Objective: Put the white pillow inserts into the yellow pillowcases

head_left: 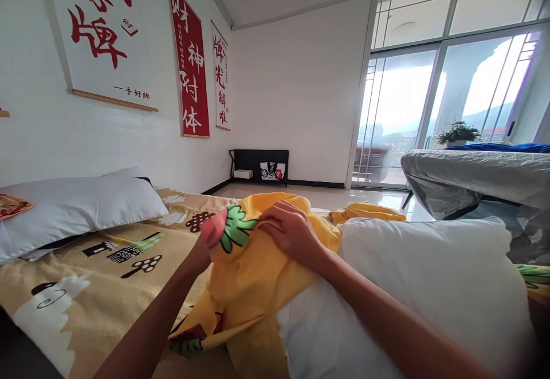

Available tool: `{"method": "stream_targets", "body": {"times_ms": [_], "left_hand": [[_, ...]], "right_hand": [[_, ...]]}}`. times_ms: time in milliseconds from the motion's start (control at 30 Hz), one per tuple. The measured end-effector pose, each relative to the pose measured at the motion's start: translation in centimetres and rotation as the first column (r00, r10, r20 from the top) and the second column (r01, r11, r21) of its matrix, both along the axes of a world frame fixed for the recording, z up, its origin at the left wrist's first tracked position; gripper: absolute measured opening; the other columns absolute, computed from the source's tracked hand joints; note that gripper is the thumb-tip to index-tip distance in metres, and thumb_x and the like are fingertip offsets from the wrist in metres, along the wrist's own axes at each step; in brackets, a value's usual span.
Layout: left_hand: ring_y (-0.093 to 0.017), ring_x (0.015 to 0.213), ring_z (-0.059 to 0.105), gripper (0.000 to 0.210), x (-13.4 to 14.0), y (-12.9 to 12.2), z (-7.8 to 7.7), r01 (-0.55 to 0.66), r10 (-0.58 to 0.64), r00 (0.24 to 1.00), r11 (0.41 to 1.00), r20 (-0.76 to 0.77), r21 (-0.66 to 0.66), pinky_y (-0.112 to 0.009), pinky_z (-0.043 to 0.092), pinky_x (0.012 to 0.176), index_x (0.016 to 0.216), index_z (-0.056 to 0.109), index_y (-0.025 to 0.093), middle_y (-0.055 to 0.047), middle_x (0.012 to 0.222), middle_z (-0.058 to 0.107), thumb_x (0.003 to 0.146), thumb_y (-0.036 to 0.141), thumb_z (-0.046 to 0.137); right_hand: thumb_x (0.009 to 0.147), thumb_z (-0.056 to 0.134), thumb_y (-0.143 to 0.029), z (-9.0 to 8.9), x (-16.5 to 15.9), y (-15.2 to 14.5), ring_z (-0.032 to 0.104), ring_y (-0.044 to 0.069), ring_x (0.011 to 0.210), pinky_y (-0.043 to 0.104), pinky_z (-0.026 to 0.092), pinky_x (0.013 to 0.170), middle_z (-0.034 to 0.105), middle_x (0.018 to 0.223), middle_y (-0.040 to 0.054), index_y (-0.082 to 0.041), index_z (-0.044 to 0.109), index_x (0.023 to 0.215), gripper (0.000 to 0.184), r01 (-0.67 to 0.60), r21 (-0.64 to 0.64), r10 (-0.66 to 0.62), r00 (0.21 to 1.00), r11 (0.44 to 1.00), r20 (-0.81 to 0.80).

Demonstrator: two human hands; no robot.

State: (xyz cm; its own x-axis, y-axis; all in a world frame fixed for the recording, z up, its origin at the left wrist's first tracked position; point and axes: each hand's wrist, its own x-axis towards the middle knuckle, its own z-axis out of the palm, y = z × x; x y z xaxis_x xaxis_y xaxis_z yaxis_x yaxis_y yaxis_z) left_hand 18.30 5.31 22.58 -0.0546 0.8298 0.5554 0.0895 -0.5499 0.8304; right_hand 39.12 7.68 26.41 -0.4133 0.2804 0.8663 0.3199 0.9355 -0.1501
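A yellow pillowcase [253, 276] with a red-and-green fruit print is bunched up in front of me. My right hand [292, 230] pinches its upper edge between thumb and fingers. Under a printed flap of the cloth is my left hand [204, 255]; its fingers are covered, so their grip does not show. A plain white pillow [433, 276] lies on the right beneath my right forearm. The cloth overlaps the pillow's left part; whether any of the pillow is inside it, I cannot tell.
A tan printed bedsheet [112, 287] spreads to the left, with another white pillow [81, 201] by the wall. More yellow cloth [369, 212] lies past the near pillow. A plastic-covered table [476, 176] stands at right, a low black rack [253, 156] at the far wall.
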Motion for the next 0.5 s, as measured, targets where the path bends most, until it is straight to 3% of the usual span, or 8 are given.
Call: {"method": "stream_targets", "body": {"times_ms": [100,233,400,500], "left_hand": [[-0.017,0.076,0.054,0.021,0.4,-1.0,1.0,0.014,0.027,0.950,0.992,-0.312,0.129,-0.028,0.045,0.071,0.080,0.063,0.019,-0.003,0.078,0.060,0.075,0.039,0.066],[-0.015,0.071,0.047,0.019,1.0,-1.9,2.2,-0.069,0.238,0.801,0.948,-0.550,0.310,-0.026,0.040,0.070,0.073,0.055,0.020,0.000,0.074,0.052,0.086,0.034,0.054],[-0.018,0.083,0.051,0.013,1.2,-2.5,2.2,-0.091,0.344,0.673,0.917,-0.654,0.388,-0.030,0.040,0.076,0.090,0.057,0.021,-0.004,0.089,0.058,0.088,0.030,0.048],[-0.017,0.075,0.049,0.016,1.0,-2.7,2.5,-0.092,0.314,0.704,0.929,-0.636,0.357,-0.028,0.039,0.070,0.079,0.054,0.020,-0.002,0.079,0.056,0.089,0.030,0.046]], "right_hand": [[0.085,0.057,-0.016,-0.2,-0.2,0.0,0.054,0.015,0.072,0.027,0.043,0.068,0.062,0.075,0.0010,-0.021,0.061,0.076,0.011,0.014,0.050,-0.013,0.999,0.999,-0.031],[0.086,0.054,-0.015,-0.4,-0.4,-0.2,0.052,0.016,0.072,0.027,0.042,0.067,0.062,0.075,0.0013,-0.021,0.061,0.077,0.013,0.020,0.121,-0.016,0.999,0.992,-0.040],[0.090,0.051,-0.017,-0.7,-0.4,-0.8,0.051,0.015,0.071,0.027,0.041,0.068,0.062,0.074,0.0018,-0.020,0.060,0.077,0.016,0.054,0.178,-0.044,0.997,0.983,-0.060],[0.094,0.048,-0.021,-0.8,-0.5,-1.3,0.049,0.016,0.067,0.029,0.039,0.064,0.060,0.070,0.0023,-0.019,0.061,0.078,0.021,0.085,0.232,-0.088,0.996,0.969,0.002]]}}
